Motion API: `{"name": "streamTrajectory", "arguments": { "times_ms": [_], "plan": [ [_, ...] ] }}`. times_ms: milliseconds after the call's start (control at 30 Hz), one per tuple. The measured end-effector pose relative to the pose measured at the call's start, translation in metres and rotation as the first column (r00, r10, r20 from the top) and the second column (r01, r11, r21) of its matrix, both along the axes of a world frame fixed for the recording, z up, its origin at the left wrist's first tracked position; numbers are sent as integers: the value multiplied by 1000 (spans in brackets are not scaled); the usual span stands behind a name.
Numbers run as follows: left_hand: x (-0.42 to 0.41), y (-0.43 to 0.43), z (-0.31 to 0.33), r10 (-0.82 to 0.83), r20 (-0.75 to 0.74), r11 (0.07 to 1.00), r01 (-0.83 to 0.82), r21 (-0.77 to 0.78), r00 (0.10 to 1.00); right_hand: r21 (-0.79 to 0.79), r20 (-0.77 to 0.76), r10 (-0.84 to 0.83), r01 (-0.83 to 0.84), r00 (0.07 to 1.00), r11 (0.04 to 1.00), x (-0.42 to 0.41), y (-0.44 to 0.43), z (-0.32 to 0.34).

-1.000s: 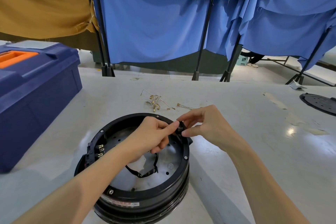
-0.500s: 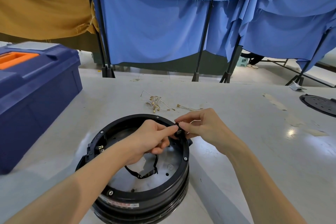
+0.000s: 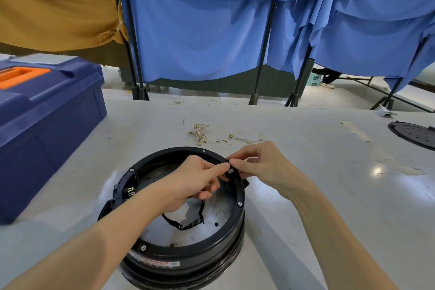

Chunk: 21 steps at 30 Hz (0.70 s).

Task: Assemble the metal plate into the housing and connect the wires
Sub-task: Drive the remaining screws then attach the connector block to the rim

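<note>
A round black housing stands on the table in front of me, with a grey metal plate lying inside it. A black sleeved wire loops across the plate. At the housing's far right rim, my left hand and my right hand meet over a small black connector. Both hands pinch it between thumb and fingertips. Metal terminals show on the housing's left inner wall.
A blue toolbox with an orange handle stands at the left. Loose wires with gold terminals lie beyond the housing. A black perforated disc sits at the far right edge. Blue and ochre cloths hang behind the table.
Both hands have stayed at the rim connector, with the right hand's fingers shifting slightly closer over it. The housing has not moved.
</note>
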<state>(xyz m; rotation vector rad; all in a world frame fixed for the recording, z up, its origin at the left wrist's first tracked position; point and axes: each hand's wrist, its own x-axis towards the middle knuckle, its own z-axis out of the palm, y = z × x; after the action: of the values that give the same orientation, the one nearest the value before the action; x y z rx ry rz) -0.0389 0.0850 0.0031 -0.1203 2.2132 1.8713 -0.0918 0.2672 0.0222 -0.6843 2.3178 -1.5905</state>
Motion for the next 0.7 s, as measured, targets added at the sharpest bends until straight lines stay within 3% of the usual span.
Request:
{"name": "streamTrajectory", "arguments": {
  "times_ms": [700],
  "plan": [
    [3, 2, 2, -14, -110, 999, 11, -33, 994, -102, 53, -13, 18, 999, 995, -5, 5, 0]
  ]
}}
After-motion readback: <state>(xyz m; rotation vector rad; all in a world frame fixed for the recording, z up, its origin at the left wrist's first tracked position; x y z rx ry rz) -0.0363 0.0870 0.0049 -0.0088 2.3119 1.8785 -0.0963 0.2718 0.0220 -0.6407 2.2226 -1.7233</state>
